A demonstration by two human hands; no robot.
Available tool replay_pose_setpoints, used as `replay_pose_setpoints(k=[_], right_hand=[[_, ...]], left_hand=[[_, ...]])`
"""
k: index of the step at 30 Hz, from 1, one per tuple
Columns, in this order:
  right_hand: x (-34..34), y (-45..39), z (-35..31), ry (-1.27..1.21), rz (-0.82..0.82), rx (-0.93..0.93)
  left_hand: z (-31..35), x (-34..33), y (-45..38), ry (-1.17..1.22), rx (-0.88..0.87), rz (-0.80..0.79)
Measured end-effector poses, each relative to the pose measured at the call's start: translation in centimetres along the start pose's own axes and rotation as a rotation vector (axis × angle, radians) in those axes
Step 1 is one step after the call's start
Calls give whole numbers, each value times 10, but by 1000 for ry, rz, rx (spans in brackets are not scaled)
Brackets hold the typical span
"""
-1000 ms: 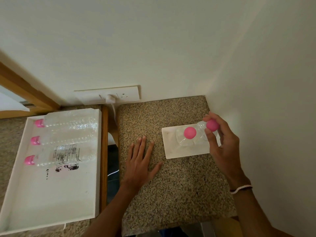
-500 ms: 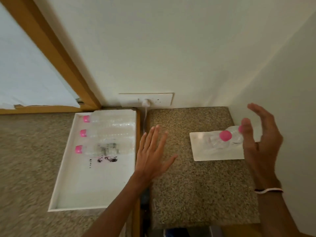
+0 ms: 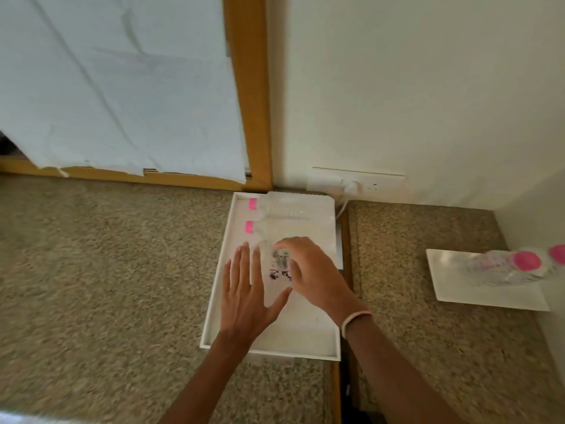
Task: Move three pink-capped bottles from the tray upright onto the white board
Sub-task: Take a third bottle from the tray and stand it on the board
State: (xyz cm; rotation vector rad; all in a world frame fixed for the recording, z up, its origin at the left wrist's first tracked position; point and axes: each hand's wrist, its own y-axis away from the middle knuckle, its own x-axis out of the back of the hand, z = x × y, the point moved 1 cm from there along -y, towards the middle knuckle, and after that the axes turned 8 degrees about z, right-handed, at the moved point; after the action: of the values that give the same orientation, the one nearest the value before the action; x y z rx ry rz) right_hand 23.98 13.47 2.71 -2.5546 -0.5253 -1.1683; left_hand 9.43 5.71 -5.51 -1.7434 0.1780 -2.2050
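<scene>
1. while the head view looks down, both hands are over the white tray (image 3: 214,304), which lies on the speckled surface (image 3: 107,270) beside a wooden frame (image 3: 249,87). the right hand (image 3: 308,270) arches over the nearest bottle (image 3: 281,261), the one with dark print on its label, fingers curved and spread around its body. its grip is not yet closed on the bottle, as far as the blur allows. the left hand (image 3: 244,298) is flat and open with fingers together, just beside that bottle's cap end, holding nothing.
2. still in the same view, two more pink-capped bottles lie on their sides further back in the tray, the middle bottle (image 3: 260,228) and the far bottle (image 3: 266,206), caps pointing left. at the right edge, the white board (image 3: 489,298) carries two upright bottles (image 3: 519,264), their pink caps seen from above, close together.
3. judged from this, two of three bottles are placed and the third pick is in hand. the next move calls for closing the right hand around the printed bottle's body, lifting it clear of the tray wall, turning it cap-up, and setting it on a bare part of the board without knocking the two already standing there.
</scene>
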Motion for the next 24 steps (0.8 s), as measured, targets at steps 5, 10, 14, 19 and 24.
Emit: replay_pose_setpoints(k=[5, 10, 14, 19, 24], right_hand=[[-58, -31, -16, 279, -28, 110], [-83, -41, -22, 590, 30, 150], [-82, -46, -24, 614, 94, 113], [-53, -40, -40, 502, 287, 33], [0, -32, -31, 101, 619, -163]], left_hand=[[-21, -5, 0, 11, 19, -102], [-22, -6, -6, 89, -21, -139], [-26, -11, -7, 108, -21, -165], [-30, -18, -7, 85, -33, -183], [-28, -19, -7, 63, -14, -153]])
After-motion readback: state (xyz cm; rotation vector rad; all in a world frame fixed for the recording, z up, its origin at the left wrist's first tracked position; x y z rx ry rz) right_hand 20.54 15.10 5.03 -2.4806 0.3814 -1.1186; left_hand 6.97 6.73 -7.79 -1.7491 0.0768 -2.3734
